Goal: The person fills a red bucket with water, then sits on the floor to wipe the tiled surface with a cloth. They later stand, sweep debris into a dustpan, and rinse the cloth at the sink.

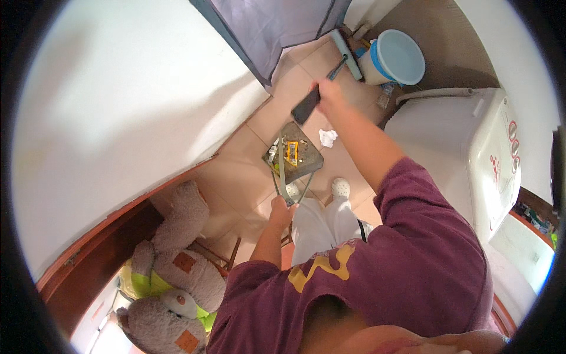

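My left hand (283, 213) grips the top of the frame handle of a dustpan (311, 164), which is in front of my feet. In the pan lie a yellow wrapper (292, 153), white scraps and other small litter. Further out, my right hand (330, 98) is closed around a floor squeegee's handle, slightly blurred. From that hand a dark, wide end (306, 106) points back over the pan's far edge. On the other side, a grey shaft meets the pale squeegee head (346, 54) by the bucket. A crumpled white tissue (327, 137) lies on the tiles, right of the pan.
A washing machine (435, 128) stands to the right, with a bucket (372, 70) topped by a light-blue basin (401, 56) beyond it. Grey fabric (283, 22) hangs ahead. At left are a white wall (132, 88) and a large teddy bear (190, 274) beside a wooden chair (232, 254).
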Available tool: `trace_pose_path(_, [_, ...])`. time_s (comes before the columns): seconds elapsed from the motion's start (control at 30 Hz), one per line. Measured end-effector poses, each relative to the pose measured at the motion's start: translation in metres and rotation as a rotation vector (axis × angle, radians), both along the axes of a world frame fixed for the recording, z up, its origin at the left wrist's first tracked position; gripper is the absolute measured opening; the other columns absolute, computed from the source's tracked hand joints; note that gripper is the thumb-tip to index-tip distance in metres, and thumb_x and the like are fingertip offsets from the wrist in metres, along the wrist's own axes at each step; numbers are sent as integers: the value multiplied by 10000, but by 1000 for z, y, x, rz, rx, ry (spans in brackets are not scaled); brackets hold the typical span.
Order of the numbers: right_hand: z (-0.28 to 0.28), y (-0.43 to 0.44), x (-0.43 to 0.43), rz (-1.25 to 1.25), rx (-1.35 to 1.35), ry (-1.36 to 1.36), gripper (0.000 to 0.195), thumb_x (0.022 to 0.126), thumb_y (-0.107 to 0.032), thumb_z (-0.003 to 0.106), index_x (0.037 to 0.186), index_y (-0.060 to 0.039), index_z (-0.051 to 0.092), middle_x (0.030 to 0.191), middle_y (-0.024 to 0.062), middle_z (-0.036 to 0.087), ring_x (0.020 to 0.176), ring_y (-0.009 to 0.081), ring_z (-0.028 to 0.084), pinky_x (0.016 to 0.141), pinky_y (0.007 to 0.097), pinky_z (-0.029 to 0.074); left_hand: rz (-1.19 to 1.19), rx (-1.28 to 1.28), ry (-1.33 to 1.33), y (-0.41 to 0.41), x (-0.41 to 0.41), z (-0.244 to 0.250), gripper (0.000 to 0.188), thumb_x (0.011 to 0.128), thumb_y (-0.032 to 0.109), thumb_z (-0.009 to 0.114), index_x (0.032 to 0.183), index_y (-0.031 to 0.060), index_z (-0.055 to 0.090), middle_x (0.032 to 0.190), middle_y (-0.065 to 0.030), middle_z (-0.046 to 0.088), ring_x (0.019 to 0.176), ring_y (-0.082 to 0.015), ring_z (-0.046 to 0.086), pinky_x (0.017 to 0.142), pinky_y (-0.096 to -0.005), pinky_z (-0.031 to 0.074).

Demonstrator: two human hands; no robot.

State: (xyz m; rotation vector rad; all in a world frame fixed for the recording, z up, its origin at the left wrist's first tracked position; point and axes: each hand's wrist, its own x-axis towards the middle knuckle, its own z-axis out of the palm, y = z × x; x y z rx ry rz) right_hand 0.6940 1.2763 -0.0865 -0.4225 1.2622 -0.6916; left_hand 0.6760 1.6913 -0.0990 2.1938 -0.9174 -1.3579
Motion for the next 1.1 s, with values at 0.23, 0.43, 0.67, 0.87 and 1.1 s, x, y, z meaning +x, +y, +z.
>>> trace_pose_path(0.23, [-58, -53, 65, 250, 74, 205, 441, 819, -13, 525, 1232, -52, 375, 811, 141, 515, 653, 232, 546, 534, 398, 493, 35, -57, 1, 8, -8, -9, 520, 762, 180, 715, 1174, -18, 468, 1151, -246, 503, 1122, -416, 427, 958, -479, 364])
trace_pose_path(0.43, [-43, 44, -50, 631, 29, 425, 787, 824, -46, 510, 1481, -213, 112, 761, 99, 506, 572, 203, 496, 451, 358, 432, 71, -81, -29, 10, 11, 7, 461, 753, 200, 703, 1126, 3, 516, 1101, -231, 543, 1075, -427, 460, 908, -487, 385])
trace_pose_path(0.67, [65, 124, -227, 904, 152, 586, 814, 771, -34, 519, 1495, -209, 189, 745, 100, 520, 480, 172, 491, 428, 344, 425, 134, -138, 38, 15, 40, 18, 364, 739, 183, 700, 1024, 0, 566, 978, -233, 589, 987, -430, 520, 866, -499, 402])
trace_pose_path(0.87, [124, 147, -236, 1046, 31, 665, 786, 777, -44, 551, 1485, -156, 229, 645, 56, 505, 456, 156, 515, 429, 326, 442, 194, -165, 26, 17, 43, 30, 379, 755, 185, 697, 1059, 12, 551, 1002, -232, 587, 999, -425, 526, 855, -477, 419])
trace_pose_path(1.1, [4, 32, -180, 1055, -273, 719, 657, 875, -183, 603, 1457, -167, 297, 719, 110, 565, 506, 187, 552, 468, 342, 470, 204, -97, -90, 33, 42, 19, 398, 765, 189, 699, 1084, 21, 530, 1011, -205, 587, 982, -396, 540, 835, -460, 434])
